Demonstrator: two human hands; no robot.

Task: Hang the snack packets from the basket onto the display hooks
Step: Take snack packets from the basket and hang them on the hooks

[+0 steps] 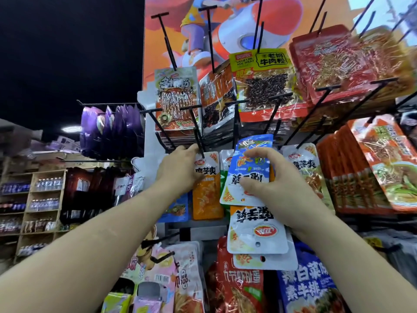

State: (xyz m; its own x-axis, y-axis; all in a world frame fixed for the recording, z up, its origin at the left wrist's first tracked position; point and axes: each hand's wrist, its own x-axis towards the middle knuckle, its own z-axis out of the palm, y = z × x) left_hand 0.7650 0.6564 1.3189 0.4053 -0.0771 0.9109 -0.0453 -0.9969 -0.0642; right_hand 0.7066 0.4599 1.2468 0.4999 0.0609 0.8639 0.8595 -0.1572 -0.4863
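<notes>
Left hand (178,169) seemingly pinches orange foil packet (206,190) on black wire hook (199,141); right hand (273,186) grips unhung white plastic packets (256,232).

Black hook rods (196,132) jut out just above the left hand (178,170) (several, close together); a hung orange packet (206,197) fills its right side. Below that packet, a bare grey strip (198,227) lies open.

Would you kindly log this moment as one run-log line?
left hand: holds orange packet at hook | right hand: grips packet stack, upside down | step: hanging
</notes>
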